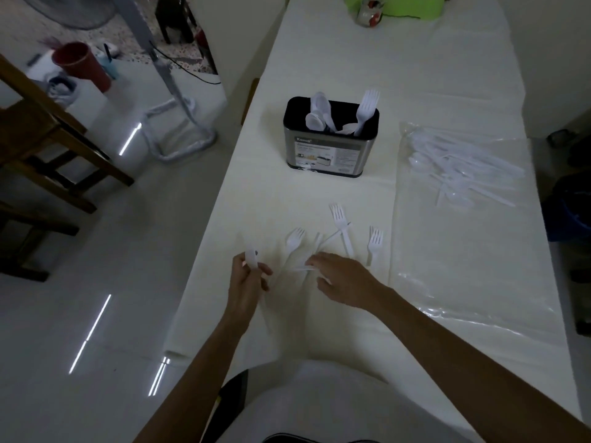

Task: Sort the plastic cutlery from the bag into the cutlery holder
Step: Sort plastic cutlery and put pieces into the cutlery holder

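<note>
Left hand [246,282]: closed around one white utensil [250,256], thumb and curled fingers pinching it, upper end poking out above the fist. Its type can't be told (blurred). It's probably held there as a parking spot, so the other hand is freed for picking.

Right hand [342,279]: just to the right of that grip, palm down, fingers fairly straight and spread. Its fingertips are laid on the near end of the loose pile [305,267]. No closed pinch is seen, so it's read as not gripping yet. Judgement: the next piece is being singled out.

Just beyond the fingertips, three forks are fanned out flat on the table [351,59]: a left fork [295,238], a middle fork [341,223] with a thin piece crossing it, and a right fork [375,243]. They're likely dumped there so types can be seen before they're picked up.

Further out, ahead of both hands, the cutlery holder [329,151] stands upright. Spoons [318,113] are stacked in its left side and a fork [367,107] stands tines-up in its right side, so types are kept apart.

Far right of the holder, well apart from both hands, the bag [463,167] lies flat with plenty of cutlery left inside. Sorting is judged well short of done.
</note>
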{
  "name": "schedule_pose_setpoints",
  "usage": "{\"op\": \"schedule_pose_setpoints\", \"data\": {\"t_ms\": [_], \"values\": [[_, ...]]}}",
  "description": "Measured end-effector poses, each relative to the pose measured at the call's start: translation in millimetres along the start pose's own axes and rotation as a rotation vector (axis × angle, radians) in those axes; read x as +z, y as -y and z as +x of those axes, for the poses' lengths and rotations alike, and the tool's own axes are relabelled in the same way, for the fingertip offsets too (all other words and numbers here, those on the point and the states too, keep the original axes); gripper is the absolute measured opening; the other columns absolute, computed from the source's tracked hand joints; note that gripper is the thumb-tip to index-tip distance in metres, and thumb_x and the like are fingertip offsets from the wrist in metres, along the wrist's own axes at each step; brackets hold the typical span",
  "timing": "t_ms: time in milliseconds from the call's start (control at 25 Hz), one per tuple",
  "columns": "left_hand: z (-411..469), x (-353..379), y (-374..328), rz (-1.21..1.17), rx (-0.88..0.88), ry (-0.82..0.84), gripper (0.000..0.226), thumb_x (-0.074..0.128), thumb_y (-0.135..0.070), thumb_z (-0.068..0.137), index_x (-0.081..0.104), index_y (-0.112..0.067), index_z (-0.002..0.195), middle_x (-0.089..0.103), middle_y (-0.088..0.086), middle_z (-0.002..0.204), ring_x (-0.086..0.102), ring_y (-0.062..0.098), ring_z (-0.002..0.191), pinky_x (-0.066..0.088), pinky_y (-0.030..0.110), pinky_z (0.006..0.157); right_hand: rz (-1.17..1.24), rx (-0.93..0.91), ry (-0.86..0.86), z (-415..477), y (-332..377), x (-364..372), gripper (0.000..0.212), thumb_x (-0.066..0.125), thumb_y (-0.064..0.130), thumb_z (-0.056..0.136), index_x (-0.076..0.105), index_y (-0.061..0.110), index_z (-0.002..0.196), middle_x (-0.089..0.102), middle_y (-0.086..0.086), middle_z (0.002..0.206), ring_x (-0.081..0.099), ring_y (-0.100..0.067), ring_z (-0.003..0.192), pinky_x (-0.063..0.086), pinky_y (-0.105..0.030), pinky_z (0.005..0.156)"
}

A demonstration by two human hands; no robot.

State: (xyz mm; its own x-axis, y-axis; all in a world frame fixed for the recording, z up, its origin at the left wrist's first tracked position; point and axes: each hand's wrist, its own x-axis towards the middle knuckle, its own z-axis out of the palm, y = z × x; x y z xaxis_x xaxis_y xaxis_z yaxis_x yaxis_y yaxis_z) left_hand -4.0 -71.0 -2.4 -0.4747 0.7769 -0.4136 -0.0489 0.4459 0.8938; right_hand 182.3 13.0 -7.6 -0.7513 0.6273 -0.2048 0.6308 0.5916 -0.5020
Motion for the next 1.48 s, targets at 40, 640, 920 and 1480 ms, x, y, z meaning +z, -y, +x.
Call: {"op": "schedule_pose_setpoints", "data": {"t_ms": [40, 640, 920, 1480], "values": [[0.4, -2.8, 1.1, -0.029, -0.028, -0.061, 0.018, 0.037, -0.022, 0.101, 0.048, -0.012, 0.11, 0.06, 0.007, 0.08, 0.05, 0.014, 0.061, 0.042, 0.011, 0.047, -0.085, -0.077, 0.042, 6.9, 1.3, 2.6, 0.037, 0.051, 0.014, 0.086, 0.054, 0.015, 0.123, 0.06, -0.006, 0.106, 0.06, -0.02, 0.09, 0.05, -0.034, 0.069], [15.6, 8.5, -8.9, -0.059, -0.114, -0.032, 0.005, 0.061, -0.015, 0.089, 0.062, -0.011, 0.086, 0.062, 0.013, 0.08, 0.062, 0.02, 0.064, 0.053, 0.026, 0.054, -0.387, 0.047, -0.046, 21.5, -10.6, -21.2, 0.029, 0.046, 0.019, 0.094, 0.048, 0.014, 0.122, 0.061, -0.006, 0.11, 0.057, -0.023, 0.103, 0.046, -0.034, 0.074], [7.1, 4.1, -5.2, -0.146, -0.138, 0.093, 0.007, 0.064, -0.007, 0.086, 0.06, -0.01, 0.08, 0.07, 0.012, 0.074, 0.068, 0.022, 0.06, 0.053, 0.026, 0.053, -0.402, 0.06, -0.002, 34.4, -15.6, -14.6, 0.021, 0.051, 0.028, 0.093, 0.056, 0.015, 0.108, 0.06, -0.001, 0.109, 0.053, -0.02, 0.104, 0.04, -0.029, 0.071], [15.2, 36.3, -67.7, -0.233, 0.107, 0.342, 0.004, 0.061, 0.0, 0.085, 0.061, 0.004, 0.087, 0.073, 0.01, 0.075, 0.07, 0.022, 0.067, 0.058, 0.027, 0.065, 0.376, 0.211, -0.173, 3.3, -3.7, -61.0, 0.024, 0.037, 0.028, 0.099, 0.049, 0.012, 0.086, 0.063, -0.002, 0.073, 0.06, -0.022, 0.069, 0.048, -0.041, 0.07]]}}
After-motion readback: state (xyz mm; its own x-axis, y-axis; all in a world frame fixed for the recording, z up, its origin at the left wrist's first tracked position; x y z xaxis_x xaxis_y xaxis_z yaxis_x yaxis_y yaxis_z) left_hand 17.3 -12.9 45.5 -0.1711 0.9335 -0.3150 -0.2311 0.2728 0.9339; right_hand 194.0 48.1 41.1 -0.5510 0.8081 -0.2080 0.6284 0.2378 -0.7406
